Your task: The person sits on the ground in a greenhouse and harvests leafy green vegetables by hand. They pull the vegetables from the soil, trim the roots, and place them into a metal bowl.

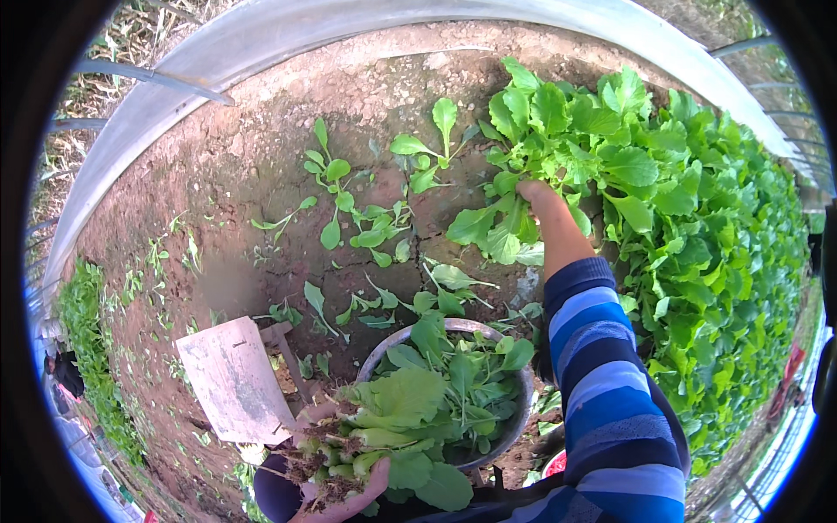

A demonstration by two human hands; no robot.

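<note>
My left hand (353,500) is at the bottom of the view, closed around a bunch of uprooted leafy greens (399,399). Soil-covered roots lie towards my palm, and the leaves spread right over a round metal basin (516,431). Loose green leaves (480,386) fill much of that basin. My right hand (537,199) reaches forward among the leafy green plants (549,144) at the near left edge of a dense bed. Leaves hide most of its fingers, so I cannot tell whether it grips any stems.
Left of the basin stands a small seat with a worn board top (235,379). Small seedlings and cut leaves (379,229) lie about on bare soil (242,176). Pale plastic sheeting (327,26) and metal hoops (157,78) border the plot. A container with red contents (556,464) is partly behind my sleeve.
</note>
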